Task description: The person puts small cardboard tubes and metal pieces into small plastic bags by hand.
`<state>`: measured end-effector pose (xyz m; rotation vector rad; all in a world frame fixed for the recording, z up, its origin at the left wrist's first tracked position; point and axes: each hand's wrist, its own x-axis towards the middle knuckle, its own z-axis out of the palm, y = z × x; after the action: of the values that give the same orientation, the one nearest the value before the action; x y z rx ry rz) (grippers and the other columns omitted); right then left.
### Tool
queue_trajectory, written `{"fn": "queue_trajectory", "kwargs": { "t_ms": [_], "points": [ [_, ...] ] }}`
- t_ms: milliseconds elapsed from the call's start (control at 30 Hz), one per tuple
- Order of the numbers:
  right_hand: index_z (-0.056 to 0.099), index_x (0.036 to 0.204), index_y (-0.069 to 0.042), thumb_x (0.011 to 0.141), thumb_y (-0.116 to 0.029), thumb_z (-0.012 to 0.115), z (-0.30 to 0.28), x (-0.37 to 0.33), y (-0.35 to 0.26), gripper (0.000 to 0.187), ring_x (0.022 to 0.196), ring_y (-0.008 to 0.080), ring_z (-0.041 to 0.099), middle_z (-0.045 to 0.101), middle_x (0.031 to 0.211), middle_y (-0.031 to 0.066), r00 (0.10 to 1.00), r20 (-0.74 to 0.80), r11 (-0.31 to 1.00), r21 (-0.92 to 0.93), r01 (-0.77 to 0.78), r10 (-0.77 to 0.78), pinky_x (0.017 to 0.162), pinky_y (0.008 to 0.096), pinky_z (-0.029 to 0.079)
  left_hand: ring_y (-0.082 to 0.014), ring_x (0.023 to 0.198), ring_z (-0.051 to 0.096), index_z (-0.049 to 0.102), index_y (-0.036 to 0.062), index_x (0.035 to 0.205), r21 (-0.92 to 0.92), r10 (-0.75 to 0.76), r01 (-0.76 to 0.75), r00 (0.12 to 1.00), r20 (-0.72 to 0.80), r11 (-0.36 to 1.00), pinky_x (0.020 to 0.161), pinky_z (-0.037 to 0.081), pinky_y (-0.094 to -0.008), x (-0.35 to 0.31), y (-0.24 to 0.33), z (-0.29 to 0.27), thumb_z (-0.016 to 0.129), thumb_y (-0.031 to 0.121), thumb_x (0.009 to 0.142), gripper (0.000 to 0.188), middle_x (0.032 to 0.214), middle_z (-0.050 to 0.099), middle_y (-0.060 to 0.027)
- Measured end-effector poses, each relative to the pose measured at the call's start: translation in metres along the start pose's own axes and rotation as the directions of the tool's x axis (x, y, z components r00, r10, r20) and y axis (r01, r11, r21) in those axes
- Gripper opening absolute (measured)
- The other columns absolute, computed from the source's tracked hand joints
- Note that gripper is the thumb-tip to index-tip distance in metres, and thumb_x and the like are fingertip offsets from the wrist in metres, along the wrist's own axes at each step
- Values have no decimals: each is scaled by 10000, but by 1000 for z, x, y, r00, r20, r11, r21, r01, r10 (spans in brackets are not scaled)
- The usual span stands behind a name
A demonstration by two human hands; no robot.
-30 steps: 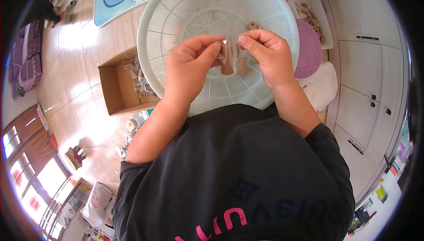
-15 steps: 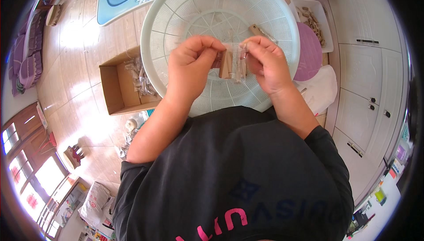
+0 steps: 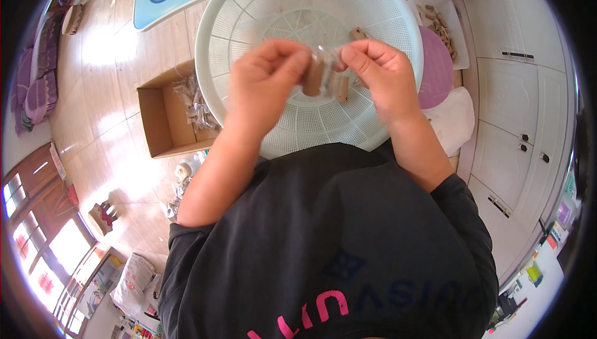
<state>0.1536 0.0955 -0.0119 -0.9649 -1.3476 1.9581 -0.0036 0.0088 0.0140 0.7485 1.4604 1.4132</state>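
Over a large pale green mesh basket [image 3: 214,47], both my hands are raised close together. My left hand [image 3: 262,81], blurred, pinches one side of a small clear plastic bag [image 3: 324,68]. With thumb and forefinger closed, my right hand [image 3: 384,78] grips the bag's other side. A brown wooden piece [image 3: 313,78] shows at the bag beside my left fingertips; whether it is fully inside, I cannot tell. Lower down, near my right hand, is another small wooden piece [image 3: 342,89]. One more wooden piece [image 3: 357,33] with a hole lies in the basket beyond my right fingers.
Left of the basket stands an open cardboard box [image 3: 155,121] with several bagged pieces. To the right are a white bin [image 3: 460,34] of wooden pieces, a purple round mat [image 3: 438,68] and a white sheet [image 3: 451,121]. White cabinets [image 3: 507,96] line the right side.
My hands have shifted slightly, the left one blurred by motion. The bag and wooden piece have risen and tilted a little between them. The small wooden piece below shows more clearly.
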Motion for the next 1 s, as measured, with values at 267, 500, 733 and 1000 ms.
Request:
{"fn": "queue_trajectory", "kwargs": {
  "t_ms": [267,500,733,1000],
  "points": [
    [574,934,-49,733,-264,654,-30,3,30,305,739,267,591,570,856,104,969,246,271,-931,243,-24,648,328,481,-130,679,563,579,-12,875,123,342,-357,654,-675,926,612,476,-246,21,-11,-129,547,70,855,90,814,609,-86],
    [545,893,-93,736,-170,625,-10,8,35,193,716,272,598,544,861,97,969,244,85,-965,247,-39,594,359,484,-71,514,493,624,-7,761,331,-40,386,701,-713,861,485,406,-217,0,-204,-240,610,111,752,119,634,591,-30],
    [583,1021,-133,755,-61,510,-3,51,24,285,778,220,610,533,1089,57,913,407,-168,-901,399,-14,632,344,484,-131,757,572,601,-21,951,419,181,220,662,-727,881,697,466,-251,18,-173,-238,597,109,775,219,852,624,-71],
    [603,952,-124,743,-46,520,-24,60,33,238,773,204,621,547,1071,42,885,438,-146,-897,418,-158,614,337,482,-88,828,556,605,0,995,374,504,-382,803,-320,845,736,437,-206,13,7,-66,539,67,865,160,921,625,-48]
  ]
}}
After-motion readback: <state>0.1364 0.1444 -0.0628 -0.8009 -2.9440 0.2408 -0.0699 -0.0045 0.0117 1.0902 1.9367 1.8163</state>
